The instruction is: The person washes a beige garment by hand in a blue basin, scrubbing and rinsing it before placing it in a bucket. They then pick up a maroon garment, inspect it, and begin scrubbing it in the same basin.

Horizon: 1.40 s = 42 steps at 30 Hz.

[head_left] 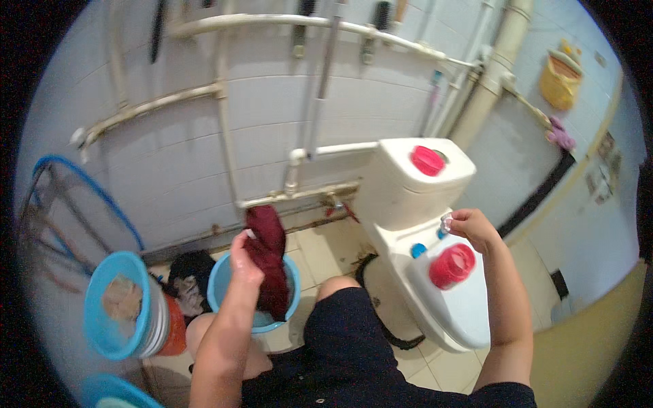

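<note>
My left hand (246, 262) grips a dark maroon cloth (273, 255), possibly a garment. It hangs down into a light blue basin (294, 279) on the floor, its lower end inside the rim. Over the closed toilet lid (469, 319), my right hand (474, 230) pinches a small whitish thing (446, 222), too small to name, with a bit of blue just under it. Beside it on the toilet are a small round blue piece (418, 250) and a pinkish-red plastic container (451, 266).
A red dish (427, 161) sits on the toilet tank (416, 180). Left of me stands a stack of buckets topped by a blue basin (92, 319), dark cloth (192, 279) beside it. A blue hose (102, 194) hangs at the wall; pipes (326, 190) run low along it.
</note>
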Available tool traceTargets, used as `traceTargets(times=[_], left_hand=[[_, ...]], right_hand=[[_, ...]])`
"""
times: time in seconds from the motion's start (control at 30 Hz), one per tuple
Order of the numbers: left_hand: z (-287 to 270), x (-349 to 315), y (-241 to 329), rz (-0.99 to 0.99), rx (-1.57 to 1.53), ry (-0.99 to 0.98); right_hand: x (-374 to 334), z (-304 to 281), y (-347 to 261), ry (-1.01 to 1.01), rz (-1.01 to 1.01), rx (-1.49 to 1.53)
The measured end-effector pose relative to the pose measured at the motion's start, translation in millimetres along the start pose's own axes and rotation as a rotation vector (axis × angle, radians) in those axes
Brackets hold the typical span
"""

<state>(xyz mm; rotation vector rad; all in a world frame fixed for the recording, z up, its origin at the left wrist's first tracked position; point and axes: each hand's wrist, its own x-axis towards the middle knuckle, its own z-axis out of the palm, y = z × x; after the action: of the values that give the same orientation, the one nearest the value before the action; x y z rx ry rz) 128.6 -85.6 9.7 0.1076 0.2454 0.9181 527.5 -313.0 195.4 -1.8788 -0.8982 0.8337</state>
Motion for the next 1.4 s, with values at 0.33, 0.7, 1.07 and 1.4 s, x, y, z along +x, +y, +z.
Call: traceTargets(times=[0.33,0.7,1.07,1.4], left_hand=[[12.9,-35.7,20.8,0.076,-0.047,-0.026],[-3.3,-40.5,29.6,0.195,0.032,0.080],[-4.1,-46.0,56.5,0.020,0.288,0.200],[-23.6,-18.5,74.9,0.391,0.175,0.241]], right_hand=[[3.7,344.5,-49.5,-0.183,-0.810,-0.102],[23.8,431.9,-18.8,-0.122,-1.074,-0.462],[76.9,407.2,-0.3,-0.888,-0.052,0.419],[1.8,449.1,-30.0,-0.485,-0.706,0.451]])
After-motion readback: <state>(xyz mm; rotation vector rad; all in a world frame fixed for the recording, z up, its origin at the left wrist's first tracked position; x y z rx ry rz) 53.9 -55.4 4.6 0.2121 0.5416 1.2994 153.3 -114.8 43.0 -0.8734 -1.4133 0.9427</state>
